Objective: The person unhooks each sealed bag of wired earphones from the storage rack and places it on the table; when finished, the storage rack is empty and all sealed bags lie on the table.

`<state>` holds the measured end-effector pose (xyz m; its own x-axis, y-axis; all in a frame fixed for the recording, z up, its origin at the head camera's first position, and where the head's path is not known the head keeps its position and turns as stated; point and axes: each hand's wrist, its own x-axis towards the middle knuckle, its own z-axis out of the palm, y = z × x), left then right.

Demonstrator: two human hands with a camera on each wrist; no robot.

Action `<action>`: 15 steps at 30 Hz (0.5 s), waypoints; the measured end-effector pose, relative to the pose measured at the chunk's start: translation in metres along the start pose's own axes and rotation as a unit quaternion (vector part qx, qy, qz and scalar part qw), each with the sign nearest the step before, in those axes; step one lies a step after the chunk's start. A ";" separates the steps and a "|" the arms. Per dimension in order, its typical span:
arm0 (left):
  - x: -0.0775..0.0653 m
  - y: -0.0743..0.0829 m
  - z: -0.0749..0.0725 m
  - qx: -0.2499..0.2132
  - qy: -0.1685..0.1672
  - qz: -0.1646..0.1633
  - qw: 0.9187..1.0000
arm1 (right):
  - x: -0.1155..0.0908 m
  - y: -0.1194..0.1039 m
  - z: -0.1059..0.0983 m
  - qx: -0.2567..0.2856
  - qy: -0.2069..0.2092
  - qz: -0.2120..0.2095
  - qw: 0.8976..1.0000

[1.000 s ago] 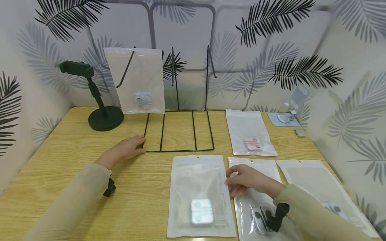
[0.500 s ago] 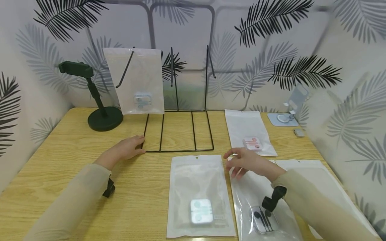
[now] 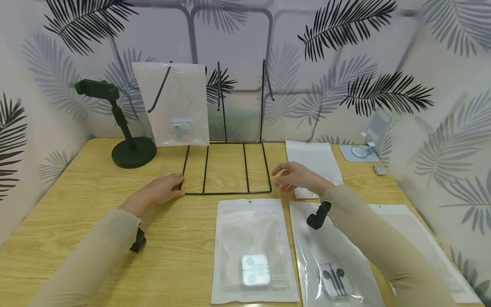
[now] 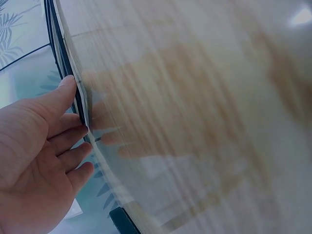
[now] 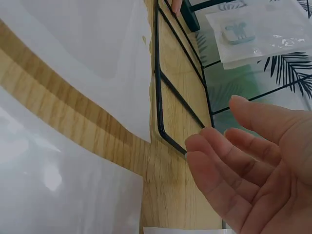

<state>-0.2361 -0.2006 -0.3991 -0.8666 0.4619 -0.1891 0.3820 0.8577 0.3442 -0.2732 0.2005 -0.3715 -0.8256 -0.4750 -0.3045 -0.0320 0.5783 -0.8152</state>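
A black wire display rack (image 3: pixel 226 194) stands at the table's back middle, a white zip bag (image 3: pixel 176 94) with boxed earphones hanging on its left hook. My left hand (image 3: pixel 163 187) holds the front left corner of the rack's base, thumb and fingers at the wire in the left wrist view. My right hand (image 3: pixel 293 177) is beside the front right corner, fingers loosely bent and nothing in them. It partly covers a smaller bag (image 3: pixel 312 155) lying behind it. Nearer lie a bag (image 3: pixel 245 230) with a white earphone box and a bag (image 3: pixel 310 256) with black earphones.
Another bag (image 3: pixel 402 221) lies at the far right, partly under the right sleeve. A dark green phone stand (image 3: pixel 132 151) is at the back left, a pale blue stand (image 3: pixel 360 153) at the back right. A small grey object (image 3: pixel 379 170) lies near it.
My right hand has lifted from the bag with black earphones and moved back and slightly left to the rack's right corner. My left hand has stayed on the rack.
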 end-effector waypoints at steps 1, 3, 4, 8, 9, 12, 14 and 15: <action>0.000 0.000 0.000 -0.001 0.000 0.000 1.000 | 0.004 0.000 0.000 -0.007 -0.004 0.001 1.000; 0.000 0.000 0.000 -0.003 0.000 0.000 1.000 | 0.012 0.001 0.000 -0.023 -0.011 0.007 1.000; 0.000 0.000 0.000 -0.005 0.000 0.000 1.000 | 0.014 0.000 0.001 -0.032 -0.015 0.011 0.999; 0.000 0.000 0.000 -0.007 0.003 0.003 1.000 | 0.022 -0.002 0.003 -0.057 -0.026 0.029 0.998; 0.000 -0.001 0.000 -0.007 0.005 0.004 1.000 | 0.023 -0.003 0.004 -0.062 -0.027 0.033 0.997; 0.001 -0.002 0.001 -0.006 0.009 0.006 1.000 | 0.026 -0.002 0.006 -0.071 -0.030 0.040 0.996; 0.001 -0.002 0.002 -0.008 0.011 0.005 1.000 | 0.027 -0.001 0.008 -0.074 -0.029 0.044 0.996; 0.001 -0.003 0.002 -0.008 0.011 0.005 1.000 | 0.028 0.000 0.008 -0.074 -0.028 0.046 0.996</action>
<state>-0.2375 -0.2017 -0.4021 -0.8695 0.4658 -0.1643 0.3867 0.8489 0.3602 -0.2915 0.1816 -0.3841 -0.7962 -0.4493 -0.4053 -0.0435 0.7106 -0.7022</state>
